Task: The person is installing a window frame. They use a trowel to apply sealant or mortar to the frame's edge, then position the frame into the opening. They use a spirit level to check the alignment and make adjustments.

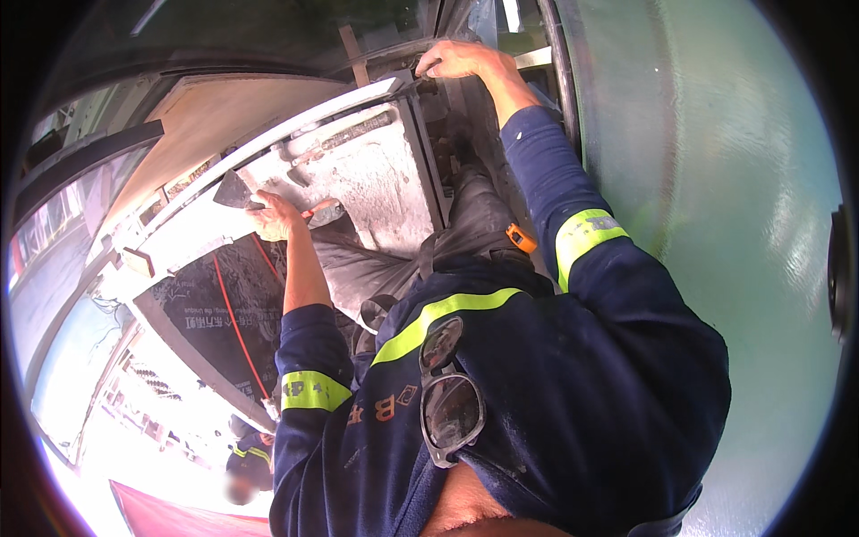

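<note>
My left hand [277,217] is closed around a putty knife, whose dark, wide blade [234,190] points left over a pale ledge. An orange-red handle [317,208] shows on the other side of that hand; I cannot tell whether it belongs to the same tool. Beneath and beyond lies a whitish, rough, dust-covered panel [385,179]. My right hand [463,61] reaches far forward, fingers curled at the panel's far right corner, beside a dark gap. What its fingertips grip, if anything, is hidden.
A glossy green surface [716,179] fills the right side. At lower left are a dark printed board [215,309] and a thin red cable [234,313]. An orange tape measure [521,237] sits near my waist. Another person [250,456] is in the bright area below left.
</note>
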The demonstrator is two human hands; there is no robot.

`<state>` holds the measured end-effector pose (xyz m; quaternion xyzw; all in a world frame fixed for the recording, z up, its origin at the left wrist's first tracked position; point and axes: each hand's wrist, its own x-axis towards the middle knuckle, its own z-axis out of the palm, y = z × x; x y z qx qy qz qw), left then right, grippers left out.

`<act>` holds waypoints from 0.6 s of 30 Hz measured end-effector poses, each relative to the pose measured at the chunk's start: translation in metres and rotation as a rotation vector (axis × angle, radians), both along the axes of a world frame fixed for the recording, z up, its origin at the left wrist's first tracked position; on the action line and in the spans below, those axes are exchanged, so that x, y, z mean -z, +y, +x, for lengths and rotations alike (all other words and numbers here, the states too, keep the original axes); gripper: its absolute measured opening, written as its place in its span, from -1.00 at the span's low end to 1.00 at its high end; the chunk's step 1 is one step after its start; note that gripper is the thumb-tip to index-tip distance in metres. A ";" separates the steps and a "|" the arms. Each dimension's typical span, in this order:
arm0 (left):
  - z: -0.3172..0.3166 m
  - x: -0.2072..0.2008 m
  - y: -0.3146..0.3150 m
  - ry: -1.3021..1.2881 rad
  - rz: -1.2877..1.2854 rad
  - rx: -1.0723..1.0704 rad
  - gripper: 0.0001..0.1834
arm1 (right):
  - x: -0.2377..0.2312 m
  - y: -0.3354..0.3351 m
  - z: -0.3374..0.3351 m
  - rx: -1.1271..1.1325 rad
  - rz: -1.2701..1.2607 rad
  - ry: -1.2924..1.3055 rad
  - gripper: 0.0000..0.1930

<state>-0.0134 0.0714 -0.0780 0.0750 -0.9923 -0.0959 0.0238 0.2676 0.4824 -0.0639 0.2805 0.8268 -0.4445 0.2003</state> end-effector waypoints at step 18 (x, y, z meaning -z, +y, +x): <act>0.002 -0.010 0.003 -0.059 -0.046 0.006 -0.02 | 0.001 -0.022 0.030 0.219 0.093 0.136 -0.69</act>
